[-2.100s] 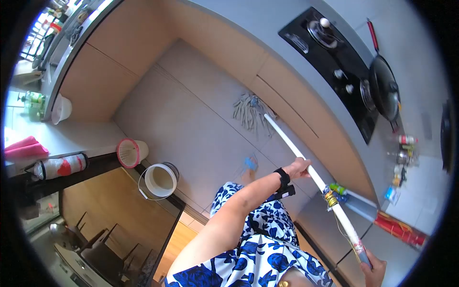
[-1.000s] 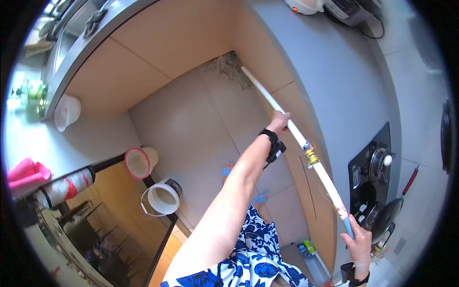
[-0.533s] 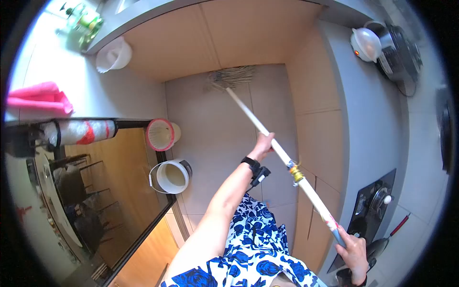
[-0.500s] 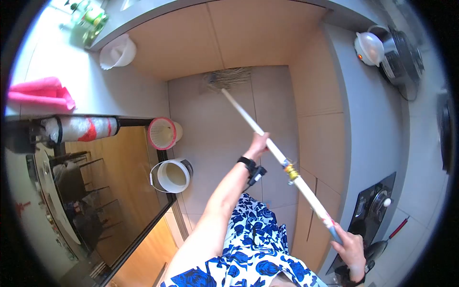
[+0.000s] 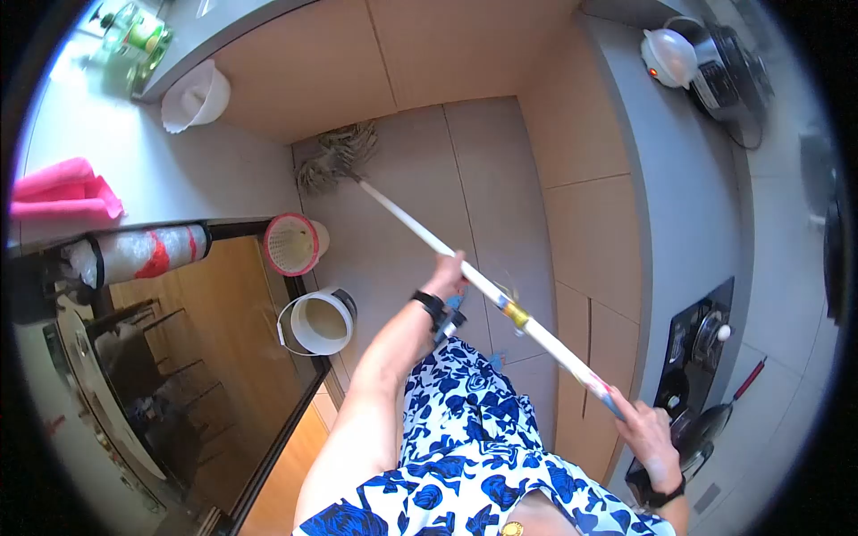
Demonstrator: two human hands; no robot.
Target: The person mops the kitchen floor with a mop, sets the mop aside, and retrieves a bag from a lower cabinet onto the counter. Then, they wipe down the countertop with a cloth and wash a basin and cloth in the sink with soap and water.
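Note:
A string mop (image 5: 404, 218) with a long white handle runs diagonally across the floor. Its grey strands (image 5: 338, 159) lie spread at the far left corner of the floor, against the cabinet bases. My left hand (image 5: 447, 275) is closed around the middle of the handle, just above a yellow band wrapped on it. Around the top end of the handle, by the right-hand counter, my right hand (image 5: 647, 438) is closed. Both wrists carry dark bands.
To the left stand a white bucket (image 5: 322, 323) holding murky liquid and a pink-rimmed basket (image 5: 293, 245). Cabinets line the far and right sides. A gas stove (image 5: 706, 344) and a rice cooker (image 5: 726, 89) sit on the right counter (image 5: 688, 214). A pink cloth (image 5: 67, 192) lies on the left counter.
The mop head has swept left along the far cabinet into the corner, its strands fanning out. My left hand has shifted left with the handle; my right hand has moved slightly. The camera view has shifted a little.

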